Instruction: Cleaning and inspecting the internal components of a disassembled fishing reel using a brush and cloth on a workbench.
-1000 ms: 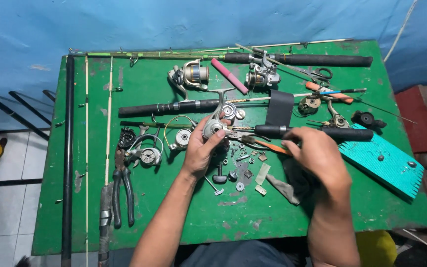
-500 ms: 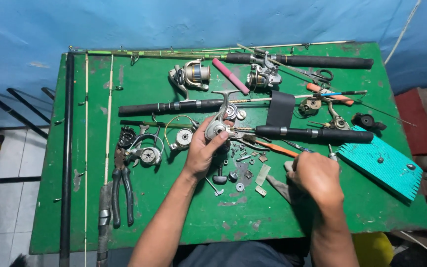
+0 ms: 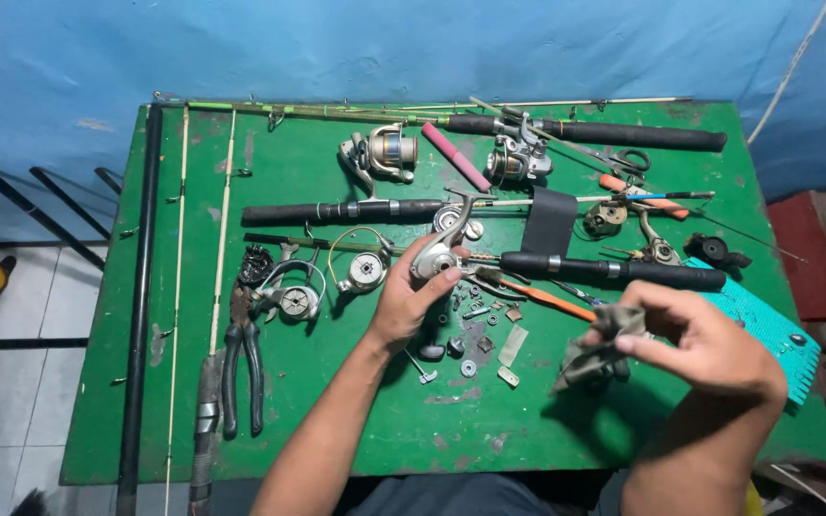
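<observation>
Lifted off the green table (image 3: 336, 420), right hand (image 3: 709, 344) pinches a grey rag (image 3: 593, 352); left hand (image 3: 413, 304) grips a reel body (image 3: 434, 258).

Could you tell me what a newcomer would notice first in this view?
Two bare arms over a green table: the left hand grips a silver reel body at centre, the right hand pinches a grey rag. Rods and reels crowd the far half; pliers lie left.
</observation>
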